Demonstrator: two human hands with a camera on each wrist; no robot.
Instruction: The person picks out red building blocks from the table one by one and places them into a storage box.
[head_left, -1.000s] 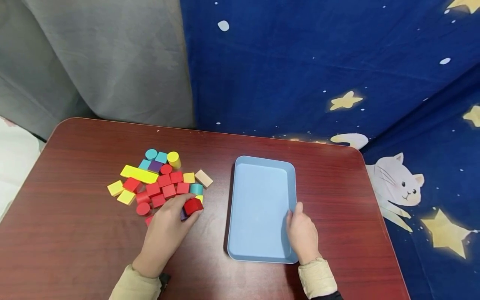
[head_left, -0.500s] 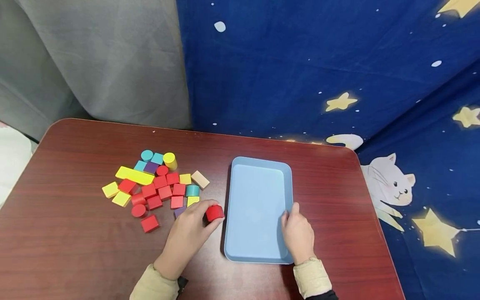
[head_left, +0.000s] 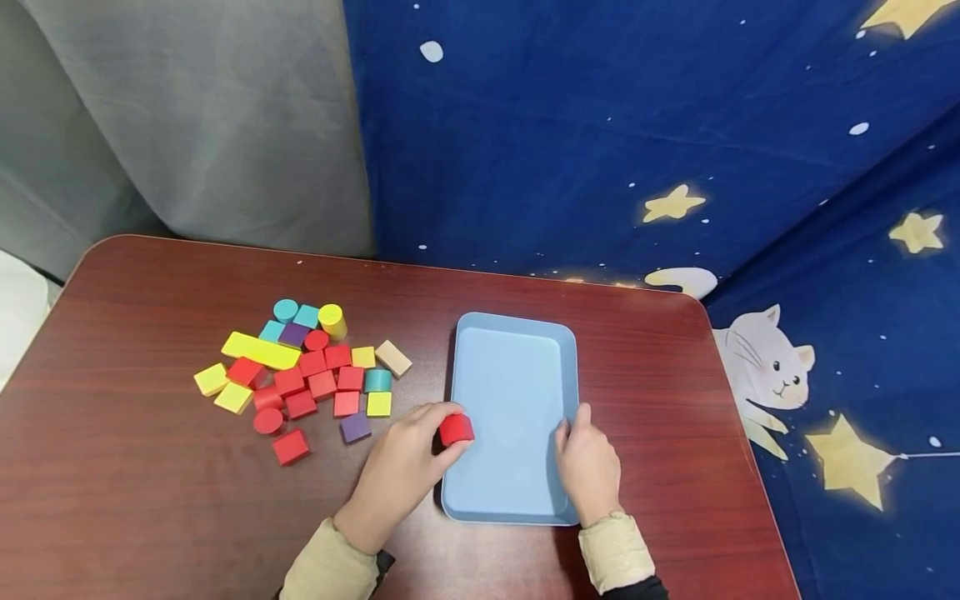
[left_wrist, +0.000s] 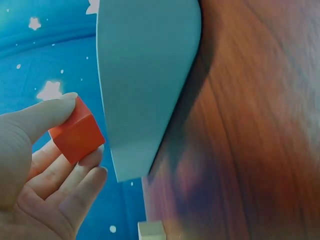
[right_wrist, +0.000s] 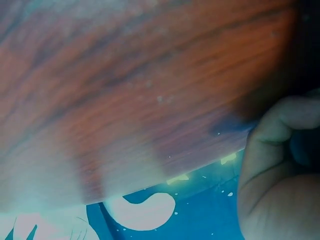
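Note:
A red block (head_left: 456,429) is pinched between the thumb and fingers of my left hand (head_left: 401,467), above the left rim of the light blue tray (head_left: 517,512). In the left wrist view the red block (left_wrist: 78,132) shows its flat faces, and the tray's outer wall (left_wrist: 145,90) stands beside it. My right hand (head_left: 591,468) grips the tray's right wall, thumb on the inner side. The right wrist view shows curled fingers (right_wrist: 270,135) at its edge; most of that grip lies out of sight there.
Left of the tray lies a group of coloured blocks: red ones (head_left: 322,384), a long yellow block (head_left: 261,351), a yellow cylinder (head_left: 332,321), a purple block (head_left: 356,427) and a plain wooden block (head_left: 393,358). The brown table (head_left: 652,400) ends at a starry curtain (head_left: 525,125).
My left hand has carried the red block rightward, away from the other blocks and over the tray's left edge. My right hand keeps its hold on the tray. The head view has shifted slightly.

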